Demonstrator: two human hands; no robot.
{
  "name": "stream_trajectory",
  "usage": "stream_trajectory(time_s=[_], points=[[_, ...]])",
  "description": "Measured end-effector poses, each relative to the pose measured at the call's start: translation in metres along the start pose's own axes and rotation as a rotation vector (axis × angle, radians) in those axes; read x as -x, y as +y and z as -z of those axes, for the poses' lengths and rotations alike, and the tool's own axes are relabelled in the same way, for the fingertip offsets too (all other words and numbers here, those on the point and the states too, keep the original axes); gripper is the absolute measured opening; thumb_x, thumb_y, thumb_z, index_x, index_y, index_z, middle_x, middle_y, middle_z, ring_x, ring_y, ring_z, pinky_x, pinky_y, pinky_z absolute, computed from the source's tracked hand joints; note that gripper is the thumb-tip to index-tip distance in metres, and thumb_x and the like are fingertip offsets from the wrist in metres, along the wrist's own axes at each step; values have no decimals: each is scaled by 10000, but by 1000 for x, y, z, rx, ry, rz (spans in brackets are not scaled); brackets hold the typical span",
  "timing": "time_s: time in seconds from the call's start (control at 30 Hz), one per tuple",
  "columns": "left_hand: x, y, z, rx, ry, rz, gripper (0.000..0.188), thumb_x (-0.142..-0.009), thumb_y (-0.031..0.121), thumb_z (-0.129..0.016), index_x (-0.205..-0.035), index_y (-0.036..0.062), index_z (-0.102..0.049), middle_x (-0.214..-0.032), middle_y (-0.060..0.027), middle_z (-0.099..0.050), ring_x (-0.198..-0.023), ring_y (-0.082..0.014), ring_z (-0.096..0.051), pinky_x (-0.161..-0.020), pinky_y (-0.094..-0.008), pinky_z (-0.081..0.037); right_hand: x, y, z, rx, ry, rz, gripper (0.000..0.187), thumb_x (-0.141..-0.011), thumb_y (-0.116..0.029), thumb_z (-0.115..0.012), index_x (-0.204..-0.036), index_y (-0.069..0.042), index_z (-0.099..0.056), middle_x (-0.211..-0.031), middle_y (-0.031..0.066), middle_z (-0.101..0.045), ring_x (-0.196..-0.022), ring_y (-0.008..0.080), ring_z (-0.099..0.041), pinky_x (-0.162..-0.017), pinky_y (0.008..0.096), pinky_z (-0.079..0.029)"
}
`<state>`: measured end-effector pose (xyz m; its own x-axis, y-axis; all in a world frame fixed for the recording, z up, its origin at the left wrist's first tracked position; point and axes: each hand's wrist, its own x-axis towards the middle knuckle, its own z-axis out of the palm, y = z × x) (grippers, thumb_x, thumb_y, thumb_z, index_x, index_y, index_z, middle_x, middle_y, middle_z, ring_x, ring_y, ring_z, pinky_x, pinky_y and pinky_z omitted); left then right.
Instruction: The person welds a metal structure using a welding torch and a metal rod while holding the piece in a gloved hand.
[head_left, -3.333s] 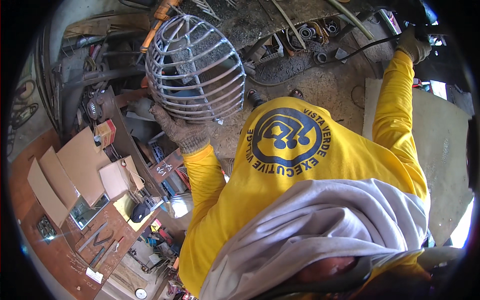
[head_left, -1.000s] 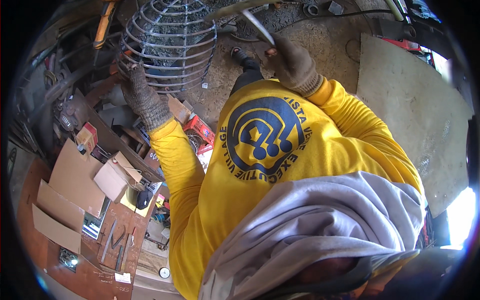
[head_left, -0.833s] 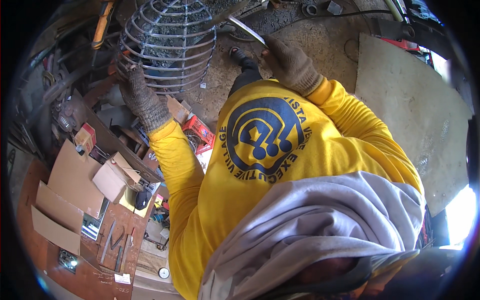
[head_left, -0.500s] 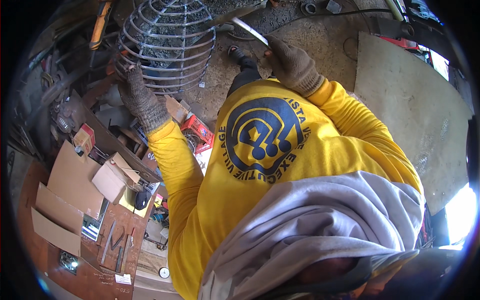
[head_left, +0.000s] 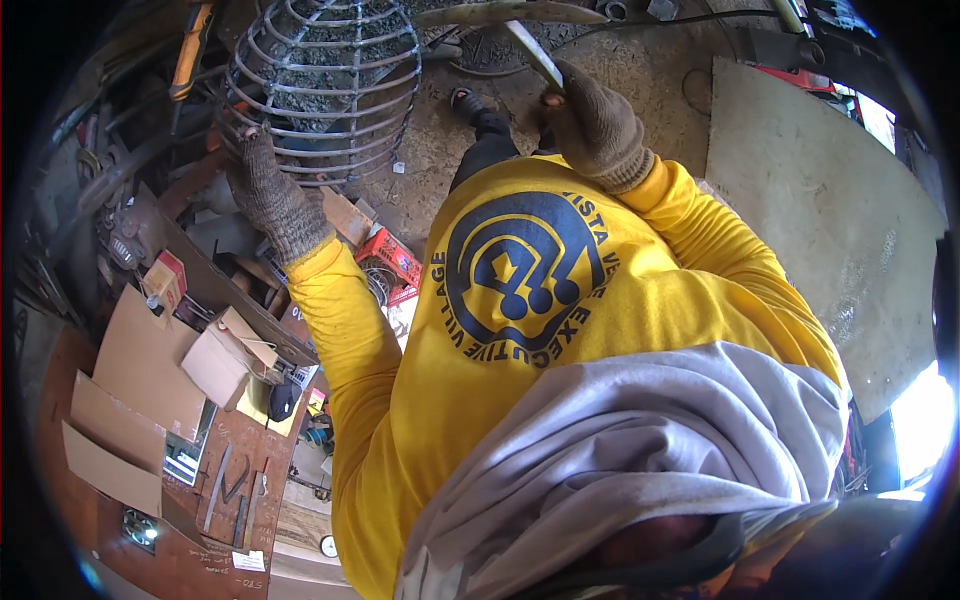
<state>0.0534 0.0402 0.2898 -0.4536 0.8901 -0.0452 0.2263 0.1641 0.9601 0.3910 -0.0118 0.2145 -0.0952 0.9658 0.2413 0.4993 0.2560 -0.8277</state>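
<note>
A rounded cage of bent metal rods (head_left: 335,140) stands at the upper left, with rings crossing upright bars. My left hand (head_left: 270,195), in a brown knit glove with bare fingertips, is closed on the cage's near left side. Part of its grip is hidden behind the glove. In my right hand (head_left: 603,130), gloved alike, is the pale metal handle of a chipping hammer (head_left: 510,13). Its long, pointed head lies crosswise at the top of the view, just right of the cage and apart from the near rods.
An orange-handled tool (head_left: 190,55) hangs left of the cage. Opened cardboard boxes (head_left: 145,355) and metal strips (head_left: 218,490) lie on the brown table (head_left: 190,560) at lower left. A red box (head_left: 390,258) sits below the cage. A large pale sheet (head_left: 800,230) leans at right.
The chipping hammer has swung right, away from the cage, and its head now shows crosswise. My right hand has shifted slightly right. Cage and left hand appear a little further left.
</note>
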Motion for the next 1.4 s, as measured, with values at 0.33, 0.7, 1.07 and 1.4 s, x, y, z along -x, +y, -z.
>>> stream_trajectory(time_s=[0.33,0.7,1.07,1.4], points=[[-13,-24,10,15,-1,8,600,-917,226,-592,-1421,-29,-389,-1430,-155,-437,-1257,-226,-467,-1045,-337,-375,2,3,-5,54,-145,-75,411,-889,-247,-633,-1266,-108,-548,-780,132,-675,-616,291,-673,-524,383,-533],[-5,-12,5,241,3,192,659,-821,305,-707,-1390,100,-447,-1386,-170,-477,-1230,-330,-507,-993,-500,-470,1,-1,-3,89,-157,-106,446,-893,-247,-627,-1302,-101,-528,-758,139,-666,-645,305,-673,-567,410,-545],[8,21,-15,465,68,446,575,-958,485,-441,-1388,104,-461,-1399,-143,-492,-1281,-352,-461,-1064,-537,-387,-68,3,40,-18,22,-223,396,-936,-246,-583,-1263,-27,-549,-873,136,-676,-751,201,-657,-645,344,-523],[27,42,27,1308,-473,418,636,-986,560,-299,-1430,119,-412,-1475,-154,-406,-1330,-390,-405,-1086,-637,-300,-155,-19,89,-71,-91,-450,445,-939,-234,-542,-1317,1,-522,-1100,155,-660,-943,221,-628,-827,332,-493]])
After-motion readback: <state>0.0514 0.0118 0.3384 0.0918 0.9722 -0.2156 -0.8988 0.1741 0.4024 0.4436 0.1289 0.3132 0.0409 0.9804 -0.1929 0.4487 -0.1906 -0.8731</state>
